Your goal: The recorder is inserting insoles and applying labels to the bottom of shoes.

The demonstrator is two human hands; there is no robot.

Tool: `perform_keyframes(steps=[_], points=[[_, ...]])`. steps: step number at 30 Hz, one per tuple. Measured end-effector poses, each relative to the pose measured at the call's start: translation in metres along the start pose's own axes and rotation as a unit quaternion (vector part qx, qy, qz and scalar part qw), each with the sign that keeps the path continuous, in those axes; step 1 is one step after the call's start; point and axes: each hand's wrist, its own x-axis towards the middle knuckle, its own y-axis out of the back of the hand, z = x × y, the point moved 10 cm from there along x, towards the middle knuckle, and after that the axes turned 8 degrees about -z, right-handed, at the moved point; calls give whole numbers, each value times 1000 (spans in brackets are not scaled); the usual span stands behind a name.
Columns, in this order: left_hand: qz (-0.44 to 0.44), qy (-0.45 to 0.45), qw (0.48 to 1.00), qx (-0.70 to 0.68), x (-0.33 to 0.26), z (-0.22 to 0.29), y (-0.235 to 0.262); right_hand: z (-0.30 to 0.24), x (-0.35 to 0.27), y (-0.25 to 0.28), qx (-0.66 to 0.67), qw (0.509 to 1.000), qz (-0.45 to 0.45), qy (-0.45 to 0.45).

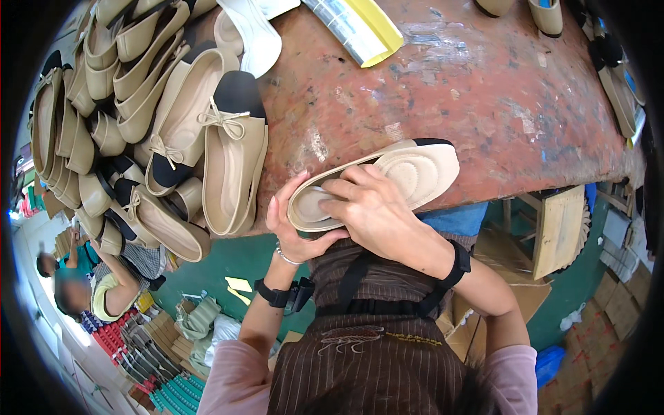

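Holding a beige flat shoe [408, 169] with a black toe cap at the near edge of the table [449, 90], the person works with both hands on it. The left hand [294, 221] cups the heel end from below, its fingers curled up around the back of the shoe and closed on it. The right hand [370, 207] lies across the opening of the shoe, its fingers bent and pressing down onto the padded insole [415, 169] near the heel; it touches the insole, though whether it grips anything cannot be told. The shoe lies on its side-tilted sole with the toe pointing to the right and slightly far, its toe end resting on the worn reddish table while the heel end juts past the near edge.

To the left, a heap of matching beige shoes [138, 104] with small bows and black toes is piled on the table, the nearest of them just beside the left hand. At the far edge lies a yellow and silver packet [356, 28]. Further shoes [546, 14] stand at the far right corner. The person wears a brown striped apron [366, 353] and a black band on each wrist. Low at the left, other people [83, 283] sit among stacks of goods on the green floor.
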Motion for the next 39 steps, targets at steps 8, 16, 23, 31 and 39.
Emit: perform_keyframes(steps=[8, 16, 23, 31, 39], points=[[-38, -16, 999, -22, -1, -4, -2, 4, -1, -12, -2, 1000, -24, -8], [-78, 41, 994, -67, 15, -12, 6, -11, 2, -50, -13, 977, -172, 128], [-27, 65, 997, -4, 13, -15, 9, -16, 4, -53, -99, 987, -122, 18], [14, 98, 995, -16, 12, -13, 7, -5, -21, -27, -240, 963, -105, -59], [-164, 108, 968, 156, 27, 60, -57, 17, -17, 116, -336, 876, 275, -209]])
